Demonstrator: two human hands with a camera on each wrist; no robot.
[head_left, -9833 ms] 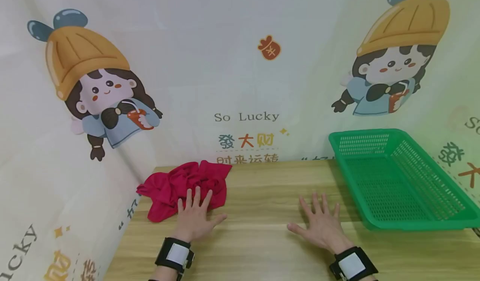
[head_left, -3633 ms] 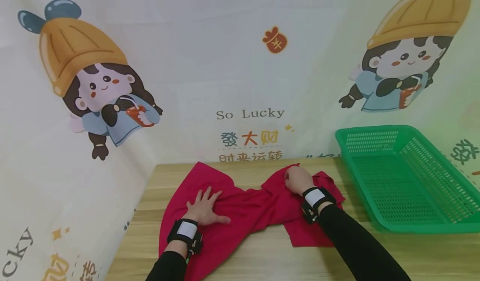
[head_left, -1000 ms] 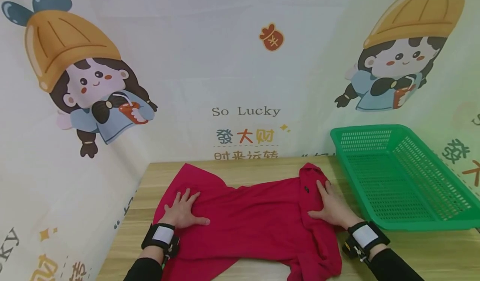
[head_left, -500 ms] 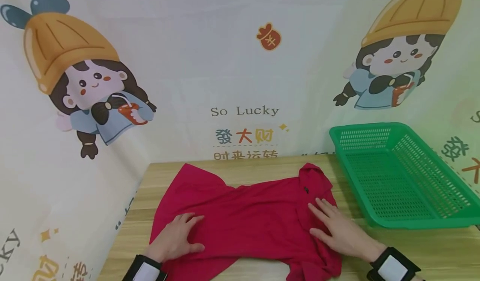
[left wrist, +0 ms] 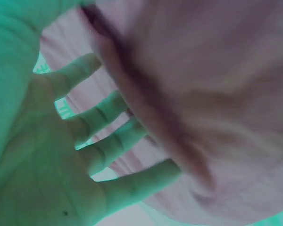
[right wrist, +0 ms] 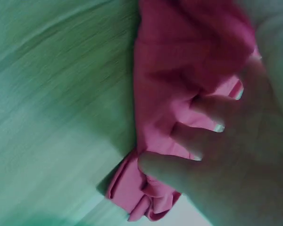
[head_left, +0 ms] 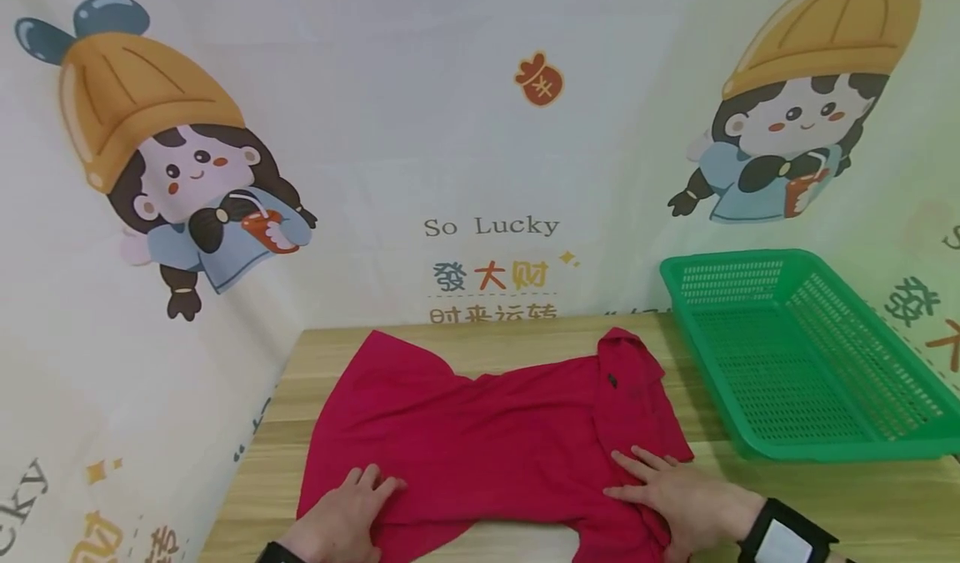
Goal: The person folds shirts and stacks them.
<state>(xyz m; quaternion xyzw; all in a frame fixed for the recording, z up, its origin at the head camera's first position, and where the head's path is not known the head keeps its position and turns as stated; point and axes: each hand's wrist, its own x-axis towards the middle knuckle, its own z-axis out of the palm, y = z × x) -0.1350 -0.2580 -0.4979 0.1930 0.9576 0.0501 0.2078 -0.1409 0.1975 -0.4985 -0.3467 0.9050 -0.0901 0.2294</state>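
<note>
A red shirt [head_left: 480, 438] lies spread across the table, its left end flared and its right end folded over, with a small dark mark near the far right corner. My left hand [head_left: 341, 517] rests on the near left part, fingers extended. In the left wrist view, the fingertips of the left hand [left wrist: 61, 146] meet a fold of the cloth. On the near right part lies my right hand [head_left: 682, 496], fingers spread. The right wrist view shows the fingers of the right hand [right wrist: 226, 141] reaching over the bunched cloth. Neither hand grips it.
A green plastic basket [head_left: 810, 371] with perforated walls stands at the right, close to the shirt's right end. The wooden table [head_left: 330, 348] meets a printed cloth backdrop [head_left: 390, 129] at its back and left sides.
From a crumpled heap at the back left, the shirt has been spread out across the table. Lately both hands have slid nearer to me, and the shirt's right edge has been smoothed outward.
</note>
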